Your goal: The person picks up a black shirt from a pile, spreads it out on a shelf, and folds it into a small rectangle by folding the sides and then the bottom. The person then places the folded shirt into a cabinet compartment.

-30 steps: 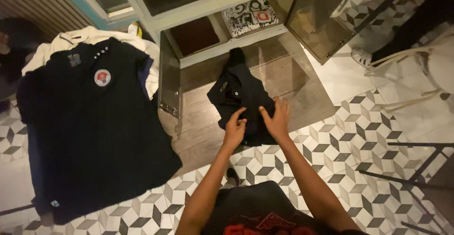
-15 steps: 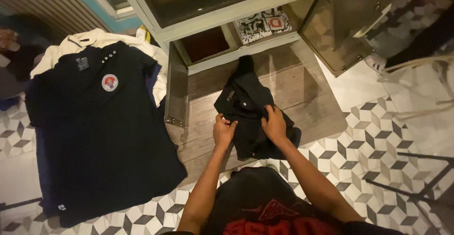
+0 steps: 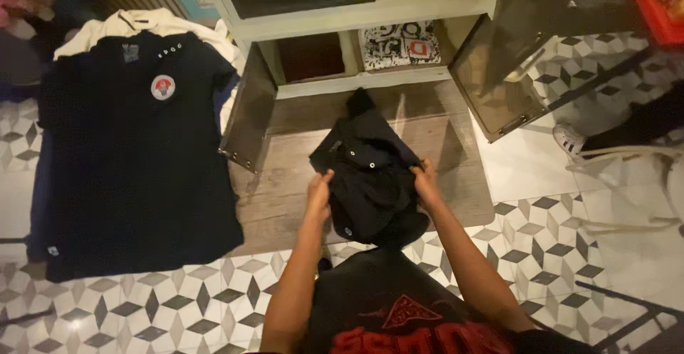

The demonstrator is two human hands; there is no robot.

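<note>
A crumpled black shirt (image 3: 369, 176) with small buttons lies on the wooden floor panel (image 3: 285, 197) in front of me. My left hand (image 3: 320, 188) grips its left edge and my right hand (image 3: 425, 181) grips its right edge, so the cloth is stretched between them. To the left, a black polo shirt (image 3: 128, 161) with a round red and white badge lies spread flat on the patterned tiles, on top of a white garment (image 3: 153, 20).
A white cabinet (image 3: 356, 12) stands ahead with two glass doors (image 3: 246, 122) swung open; folded printed cloth (image 3: 399, 44) lies on its lowest shelf. Another person's white shoe (image 3: 570, 140) and a white chair frame (image 3: 627, 183) are at the right.
My hands went from resting on the crumpled shirt to gripping its two sides and pulling them apart. The shirt has shifted toward me, and my view has tilted further down.
</note>
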